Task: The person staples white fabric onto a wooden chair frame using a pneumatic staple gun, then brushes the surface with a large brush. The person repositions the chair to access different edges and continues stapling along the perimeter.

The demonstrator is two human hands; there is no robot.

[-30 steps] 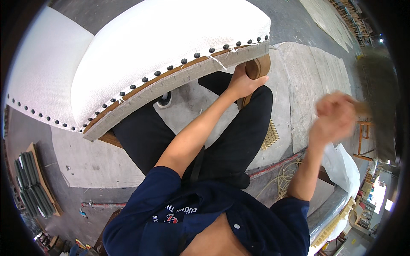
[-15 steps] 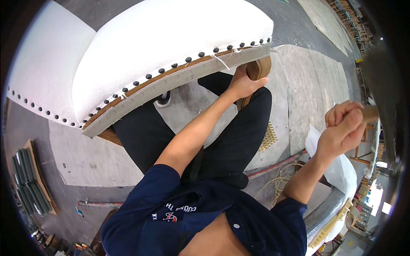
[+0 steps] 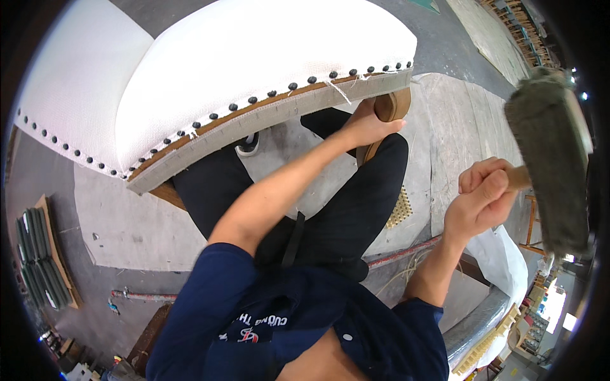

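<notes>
Gripping brush [image 3: 551, 152] – right hand [image 3: 480, 203]; left hand [image 3: 368, 124] steadying chair [image 3: 254, 70] – concrete floor [image 3: 127, 228].

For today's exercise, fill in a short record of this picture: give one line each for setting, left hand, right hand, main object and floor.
Setting: workshop seen from above, person in a dark blue shirt and black trousers
Left hand: rests at the lower edge of the upholstered seat, beside a wooden leg
Right hand: closed around the handle of a brush, bristles raised
Main object: white upholstered seat with a row of dark studs along its edge
Floor: grey sheet under the seat
</notes>
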